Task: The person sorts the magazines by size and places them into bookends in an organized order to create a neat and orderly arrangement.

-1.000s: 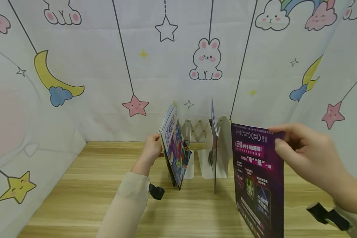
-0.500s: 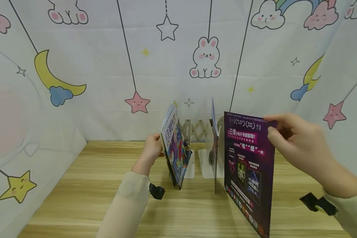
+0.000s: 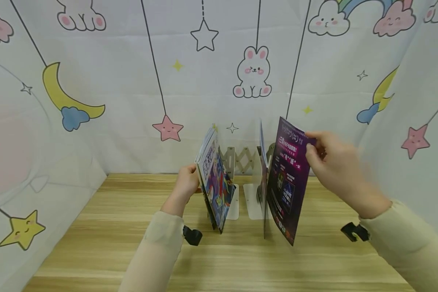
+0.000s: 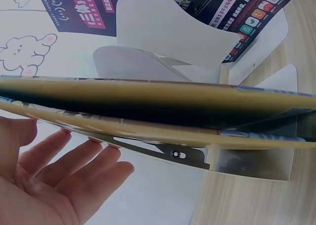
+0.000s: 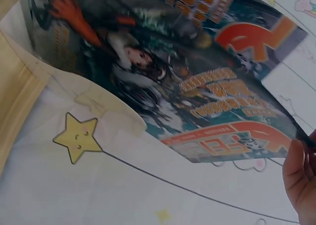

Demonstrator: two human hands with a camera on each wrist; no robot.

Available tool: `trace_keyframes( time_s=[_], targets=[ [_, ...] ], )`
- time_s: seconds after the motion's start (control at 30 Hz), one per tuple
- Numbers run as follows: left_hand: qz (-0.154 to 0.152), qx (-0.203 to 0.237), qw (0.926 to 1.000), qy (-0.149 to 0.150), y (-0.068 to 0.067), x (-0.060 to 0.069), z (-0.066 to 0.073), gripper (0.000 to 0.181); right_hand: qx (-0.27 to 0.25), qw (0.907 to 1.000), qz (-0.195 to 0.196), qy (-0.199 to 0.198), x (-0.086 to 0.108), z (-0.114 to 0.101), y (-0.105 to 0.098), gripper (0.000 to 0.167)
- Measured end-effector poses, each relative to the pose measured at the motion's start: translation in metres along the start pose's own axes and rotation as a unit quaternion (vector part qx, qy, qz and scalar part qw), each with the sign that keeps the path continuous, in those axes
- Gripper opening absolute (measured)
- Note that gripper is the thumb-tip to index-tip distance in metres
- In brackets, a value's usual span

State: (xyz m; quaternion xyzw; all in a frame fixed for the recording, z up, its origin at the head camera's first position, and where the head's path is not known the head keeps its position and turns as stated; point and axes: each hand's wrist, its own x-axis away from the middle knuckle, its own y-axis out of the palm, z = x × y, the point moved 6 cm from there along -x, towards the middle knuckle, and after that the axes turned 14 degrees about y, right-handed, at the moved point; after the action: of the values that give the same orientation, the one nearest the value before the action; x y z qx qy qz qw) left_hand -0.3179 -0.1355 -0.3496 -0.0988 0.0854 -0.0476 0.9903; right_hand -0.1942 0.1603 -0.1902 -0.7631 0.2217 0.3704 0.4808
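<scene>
In the head view my right hand (image 3: 337, 172) pinches a thin purple magazine (image 3: 287, 174) by its upper edge, tilted, its lower end above the table. The right wrist view shows my fingers (image 5: 297, 173) at the corner of its illustrated cover (image 5: 138, 82). Just left, another magazine or several (image 3: 264, 182) stand edge-on by the right plate of a white metal bookend (image 3: 253, 200). My left hand (image 3: 186, 182) touches a few colourful magazines (image 3: 217, 178) leaning at the left plate. In the left wrist view its fingers (image 4: 94, 173) are extended, tips against the stack's side.
A folding lattice (image 3: 244, 159) joins the bookend's two plates. Below lies a wood-grain table (image 3: 219, 263). A white cloth printed with stars, moons and rabbits (image 3: 131, 81) hangs behind and at both sides. Black wrist cameras (image 3: 192, 235) sit on both sleeves.
My right hand has carried the purple magazine left and away from me, tilting it, until it is beside the standing one. My left hand and its stack stay put.
</scene>
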Motion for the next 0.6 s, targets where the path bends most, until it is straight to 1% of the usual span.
trace_keyframes(
  time_s=[0.13, 0.2, 0.47, 0.6],
  targets=[
    [0.000, 0.002, 1.0000, -0.004, 0.002, 0.001, 0.001, 0.037, -0.023, 0.9982, 0.021, -0.050, 0.004, -0.003, 0.018, 0.028],
    [0.002, 0.001, 1.0000, -0.005, 0.002, 0.001, 0.001, 0.037, -0.037, 0.9966, 0.029, -0.068, 0.009, -0.005, 0.024, 0.030],
    [0.006, -0.003, 1.0000, -0.002, 0.001, 0.000, 0.001, 0.037, -0.078, 0.9910, 0.045, -0.099, 0.025, -0.017, 0.042, 0.034],
    [0.008, 0.000, 1.0000, -0.004, 0.001, 0.000, 0.000, 0.036, -0.091, 0.9888, 0.031, -0.114, 0.031, -0.022, 0.048, 0.035]
  ],
)
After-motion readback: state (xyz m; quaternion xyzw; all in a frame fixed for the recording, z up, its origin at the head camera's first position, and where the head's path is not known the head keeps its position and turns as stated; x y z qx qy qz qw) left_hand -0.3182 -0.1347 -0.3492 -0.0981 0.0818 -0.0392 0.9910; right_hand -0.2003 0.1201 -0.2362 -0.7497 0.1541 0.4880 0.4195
